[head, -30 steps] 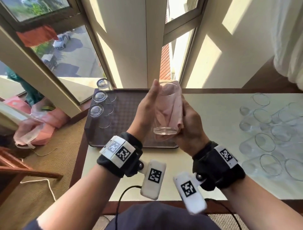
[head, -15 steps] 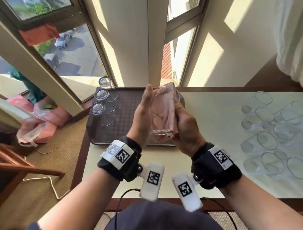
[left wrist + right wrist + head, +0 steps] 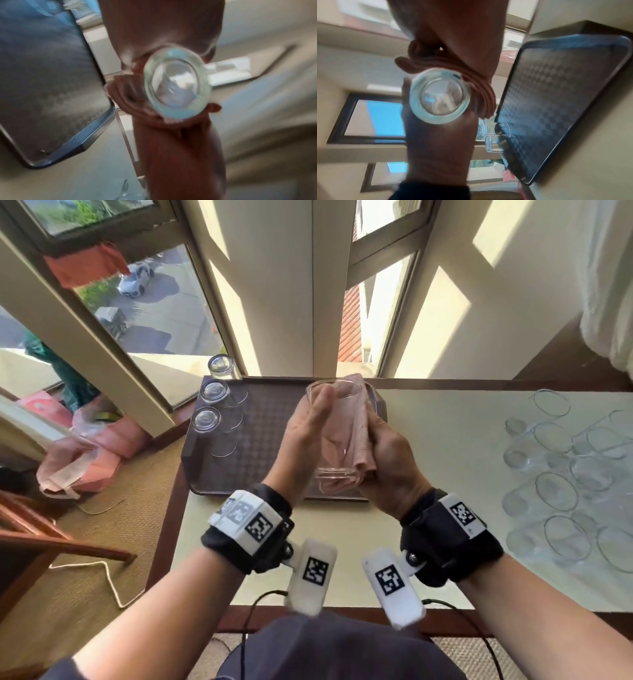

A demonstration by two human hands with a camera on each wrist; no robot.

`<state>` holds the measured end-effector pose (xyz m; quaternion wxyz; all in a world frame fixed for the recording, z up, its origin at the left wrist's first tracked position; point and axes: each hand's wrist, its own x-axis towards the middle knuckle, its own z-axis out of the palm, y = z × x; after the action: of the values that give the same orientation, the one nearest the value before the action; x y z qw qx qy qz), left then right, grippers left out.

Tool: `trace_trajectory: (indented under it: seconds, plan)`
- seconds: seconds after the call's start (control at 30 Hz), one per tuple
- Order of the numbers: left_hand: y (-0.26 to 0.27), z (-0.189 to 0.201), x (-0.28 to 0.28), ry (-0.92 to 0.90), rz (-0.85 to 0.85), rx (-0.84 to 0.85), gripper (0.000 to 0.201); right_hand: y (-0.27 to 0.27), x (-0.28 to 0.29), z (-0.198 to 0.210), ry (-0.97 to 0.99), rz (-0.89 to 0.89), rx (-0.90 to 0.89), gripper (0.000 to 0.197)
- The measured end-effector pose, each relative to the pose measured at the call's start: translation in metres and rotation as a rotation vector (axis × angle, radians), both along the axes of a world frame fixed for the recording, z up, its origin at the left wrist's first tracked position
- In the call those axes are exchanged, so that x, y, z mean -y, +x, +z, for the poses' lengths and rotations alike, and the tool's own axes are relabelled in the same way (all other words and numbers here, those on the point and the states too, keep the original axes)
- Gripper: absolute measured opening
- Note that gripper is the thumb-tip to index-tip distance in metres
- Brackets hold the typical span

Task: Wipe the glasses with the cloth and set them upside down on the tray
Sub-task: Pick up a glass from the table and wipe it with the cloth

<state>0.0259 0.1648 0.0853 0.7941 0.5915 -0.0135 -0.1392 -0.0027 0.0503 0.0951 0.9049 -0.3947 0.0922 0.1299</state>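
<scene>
Still wiping, no release yet. Rolling the glass [image 3: 334, 436] a touch further round than a second ago, and leaning its mouth a little more away from the body. Sliding the left hand [image 3: 305, 440] up the wall too, thumb now lying close under the rim rather than lower down. Working the pink cloth [image 3: 359, 433] along the right flank of the glass, with a fold poking up past the rim. Reads as polishing the outside by turning, so probably mid-wipe, with the flip and the set-down yet to come.

Now the pose. Both hands tight together at chest height, above the near edge of the tray [image 3: 260, 440]. Gripping the glass with the left hand, fingers curled round its far side. Clamping the cloth against the glass with the right hand [image 3: 390, 467], knuckles towards the head camera. Keeping the thick base towards the wrists: seen end-on from the left wrist [image 3: 177, 86] and from the right wrist [image 3: 439, 97], both blurred, with bunched cloth [image 3: 481, 94] beside it.

Beyond and left of the left hand, three upturned glasses [image 3: 214, 392] in a row on the tray. Well off to the right of the right hand, the waiting glasses [image 3: 555, 474] lying clustered on the table [image 3: 445, 440].
</scene>
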Motion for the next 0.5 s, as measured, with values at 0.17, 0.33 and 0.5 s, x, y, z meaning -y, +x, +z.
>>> trace_trajectory:
  seconds: [0.17, 0.33, 0.5]
  plan:
    - [0.003, 0.011, -0.002, 0.259, 0.062, 0.024, 0.069, 0.003, 0.008, -0.007, -0.221, -0.066, 0.057, 0.048]
    - [-0.017, 0.023, 0.023, 0.503, 0.188, 0.069, 0.092, 0.002, -0.012, 0.000, -0.700, -0.183, 0.267, 0.046]
    - [-0.006, 0.025, 0.011, 0.001, 0.031, -0.005, 0.065, 0.002, 0.005, 0.012, -0.307, -0.088, 0.151, 0.046]
